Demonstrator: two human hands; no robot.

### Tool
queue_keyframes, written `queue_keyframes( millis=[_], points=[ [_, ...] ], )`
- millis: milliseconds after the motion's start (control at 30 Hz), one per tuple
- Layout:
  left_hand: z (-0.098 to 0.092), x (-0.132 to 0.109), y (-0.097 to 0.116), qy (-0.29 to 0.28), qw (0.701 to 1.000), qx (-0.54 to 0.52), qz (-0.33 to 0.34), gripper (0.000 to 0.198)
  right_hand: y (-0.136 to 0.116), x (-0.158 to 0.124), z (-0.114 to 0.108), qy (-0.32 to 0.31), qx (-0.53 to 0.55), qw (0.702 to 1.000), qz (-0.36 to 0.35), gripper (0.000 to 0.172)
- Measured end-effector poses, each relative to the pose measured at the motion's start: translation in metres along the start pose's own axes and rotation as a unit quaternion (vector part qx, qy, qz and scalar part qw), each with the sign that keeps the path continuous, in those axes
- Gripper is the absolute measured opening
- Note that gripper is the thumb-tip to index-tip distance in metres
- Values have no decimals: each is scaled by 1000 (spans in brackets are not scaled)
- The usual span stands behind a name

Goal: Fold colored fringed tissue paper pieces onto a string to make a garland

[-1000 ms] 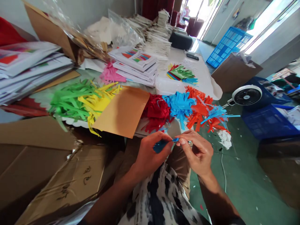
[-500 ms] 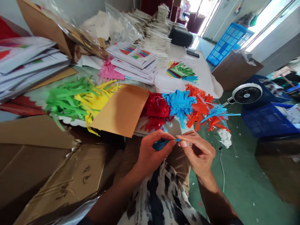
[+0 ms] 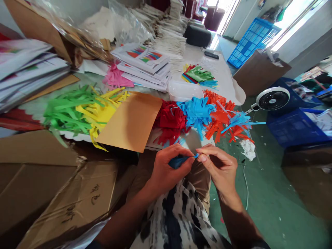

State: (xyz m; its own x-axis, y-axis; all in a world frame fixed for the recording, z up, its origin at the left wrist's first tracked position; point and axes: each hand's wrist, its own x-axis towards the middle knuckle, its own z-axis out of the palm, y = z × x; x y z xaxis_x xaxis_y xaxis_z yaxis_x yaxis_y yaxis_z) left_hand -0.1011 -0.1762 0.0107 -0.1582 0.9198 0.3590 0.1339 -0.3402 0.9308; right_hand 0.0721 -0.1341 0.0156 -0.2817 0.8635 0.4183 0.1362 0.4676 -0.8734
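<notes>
Hold the dark-blue paper strip [image 3: 177, 162] at 12 o'clock, above the patterned garment [image 3: 176, 218], pinched between the left hand's [image 3: 169, 169] thumb and fingers, while the right hand [image 3: 218, 169] pinches its narrow tip between thumb and forefinger, keeping both pinches firm and the strip taut.

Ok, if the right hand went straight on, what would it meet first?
The right hand would likely meet the dark blue paper bundle pinched by the left hand, its thin tip at the fingertips, though depth is unclear.
</notes>
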Motion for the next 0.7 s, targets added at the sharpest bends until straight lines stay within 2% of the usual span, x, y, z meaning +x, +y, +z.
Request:
queue_keyframes(
  millis=[100, 267, 367, 433, 533, 700],
  points=[
    [1, 1, 0, -8, 1000, -7, -10, 10, -2, -1, 0, -10, 7, 1000, 26, 7],
    [5, 1, 0, -1, 1000, -14, -25, 8, -5, -5, 4, 4, -18, 999, 29, 14],
    [6, 1, -1, 19, 999, -15, -32, 8, -3, -7, 7, 12, -50, 999, -1, 7],
    [7, 1, -2, 27, 998, -18, -48, 9, 0, -7, 10, 25, -76, 996, -39, 9],
    [6, 1, -3, 6, 996, -34, -83, 12, 4, -6, 12, 47, -105, 991, -73, 11],
    [1, 5, -6, -17, 989, -52, -136, 14, 10, -3, 7, 61, -101, 992, -35, 9]
  ],
)
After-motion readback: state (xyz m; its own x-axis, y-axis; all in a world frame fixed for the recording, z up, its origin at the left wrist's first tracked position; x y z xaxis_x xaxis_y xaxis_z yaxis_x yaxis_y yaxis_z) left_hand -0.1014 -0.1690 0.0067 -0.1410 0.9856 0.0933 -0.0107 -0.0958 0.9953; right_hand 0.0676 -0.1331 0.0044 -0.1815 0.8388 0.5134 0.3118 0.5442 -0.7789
